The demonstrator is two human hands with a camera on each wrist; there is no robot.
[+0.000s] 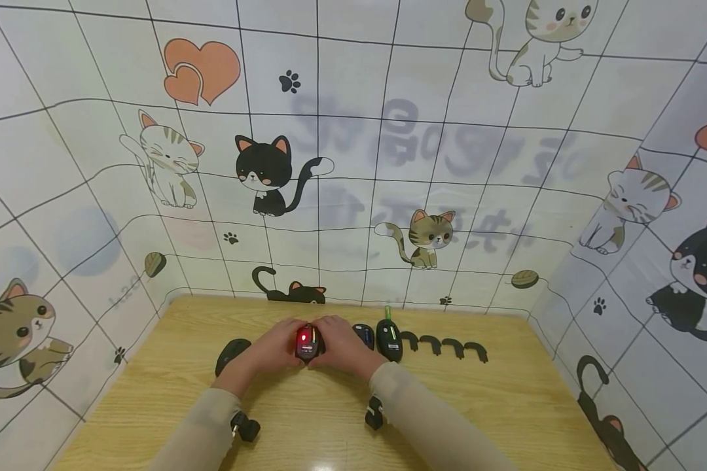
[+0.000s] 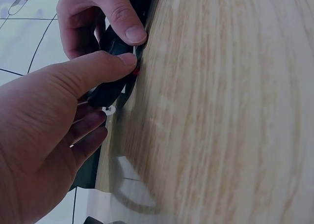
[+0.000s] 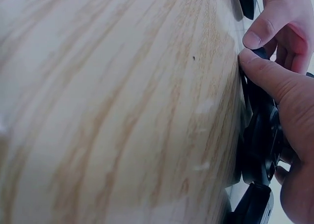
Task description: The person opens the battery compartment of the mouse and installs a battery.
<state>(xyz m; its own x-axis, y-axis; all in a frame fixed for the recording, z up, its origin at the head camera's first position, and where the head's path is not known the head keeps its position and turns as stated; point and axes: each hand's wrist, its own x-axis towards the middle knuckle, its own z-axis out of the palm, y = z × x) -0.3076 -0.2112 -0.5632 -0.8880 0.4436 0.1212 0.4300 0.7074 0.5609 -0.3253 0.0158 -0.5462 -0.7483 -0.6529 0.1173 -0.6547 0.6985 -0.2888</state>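
Between my two hands is a small black rounded device [image 1: 308,350] with a glowing red light and a pale label on its face. My left hand [image 1: 277,345] holds its left side, and my right hand [image 1: 343,347] holds the right side. The thumbs meet at the near edge. In the left wrist view, the left thumb presses the dark body [image 2: 114,86] while the other fingers curl on the far side. The right wrist view has the right thumb [image 3: 262,69] along the near edge; much of the device is hidden there.
A black oval object [image 1: 232,353] lies left of my left forearm. Right of my hands are a dark device [image 1: 363,335], a black device [image 1: 390,341] with a green tip, and several black curved pieces [image 1: 430,344] in a row. A cat-patterned sheet borders the wooden table [image 1: 306,425].
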